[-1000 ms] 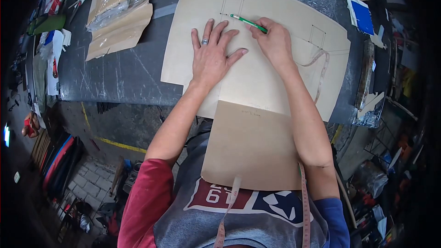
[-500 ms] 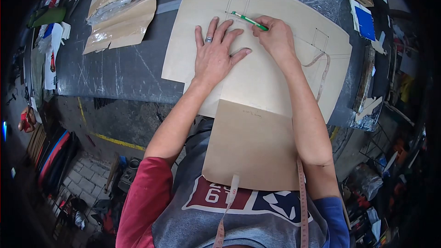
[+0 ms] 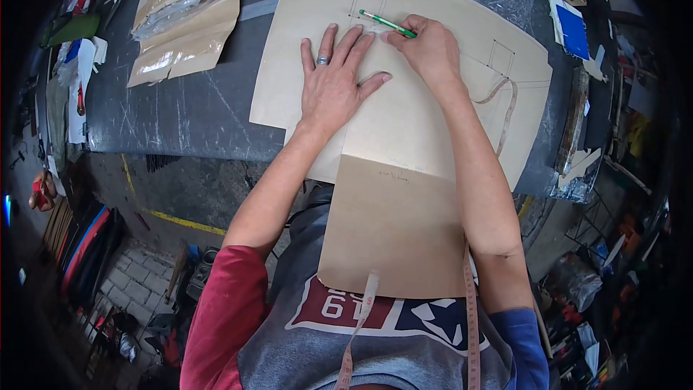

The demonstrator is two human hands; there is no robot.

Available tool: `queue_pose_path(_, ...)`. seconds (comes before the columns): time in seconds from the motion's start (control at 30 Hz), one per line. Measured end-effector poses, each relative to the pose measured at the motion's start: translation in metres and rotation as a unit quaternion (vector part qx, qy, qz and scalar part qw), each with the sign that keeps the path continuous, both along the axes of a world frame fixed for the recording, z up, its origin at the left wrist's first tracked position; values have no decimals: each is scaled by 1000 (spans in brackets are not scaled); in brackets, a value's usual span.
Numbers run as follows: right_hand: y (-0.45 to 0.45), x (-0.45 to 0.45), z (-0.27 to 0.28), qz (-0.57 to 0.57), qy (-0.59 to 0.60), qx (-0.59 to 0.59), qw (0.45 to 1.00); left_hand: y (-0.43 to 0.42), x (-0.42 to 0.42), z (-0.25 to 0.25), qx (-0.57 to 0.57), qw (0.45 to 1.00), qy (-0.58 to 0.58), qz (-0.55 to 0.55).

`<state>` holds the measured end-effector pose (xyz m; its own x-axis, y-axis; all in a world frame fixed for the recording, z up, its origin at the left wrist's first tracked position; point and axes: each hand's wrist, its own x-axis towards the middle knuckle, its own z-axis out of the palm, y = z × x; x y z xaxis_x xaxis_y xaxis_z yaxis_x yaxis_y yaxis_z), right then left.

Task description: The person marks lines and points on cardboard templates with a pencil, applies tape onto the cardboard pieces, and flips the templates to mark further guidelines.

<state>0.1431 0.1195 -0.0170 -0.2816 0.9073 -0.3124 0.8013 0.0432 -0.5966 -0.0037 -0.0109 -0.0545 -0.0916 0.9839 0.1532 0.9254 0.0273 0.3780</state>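
On the dark table, a big tan sheet lies under both hands, flap bent down over the near edge in front of the shirt. Done, as far as I see: two small pencilled boxes with dotted corners, plus some faint lines. Marks left to draw: not clear from this view. Right hand pinches a green pencil, wrist resting low, pencil slanting to the left-hand box's lower edge; unclear whether the lead touches. Left hand flat, palm down, fingers spread, gripping nothing, probably steadying the sheet. Tape measure curls right of the right forearm.
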Motion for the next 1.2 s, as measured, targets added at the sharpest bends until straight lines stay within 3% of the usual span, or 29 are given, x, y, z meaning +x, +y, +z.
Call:
queue_pose_path(0.7,-2,-8,2,-17,-51,-7,999,0,1,-3,0,1000,12,-3)
queue_pose_path(0.8,2,5,-17,-32,97,43,994,0,0,-2,0,1000,12,0)
queue_pose_path(0.83,4,7,-15,-30,98,42,994,0,0,-2,0,1000,8,-1)
queue_pose_path(0.93,10,14,-9,-38,232,260,937,0,0,-2,-1,1000,7,-1)
queue_pose_path(0.97,7,14,-6,-37,231,258,937,0,0,-2,-2,1000,10,-2)
queue_pose_path(1.07,-16,4,16,-57,360,51,930,0,1,-2,-6,1000,15,-3)
queue_pose_path(1.2,-32,-19,-19,-49,401,103,909,0,1,-1,-8,1000,20,-2)
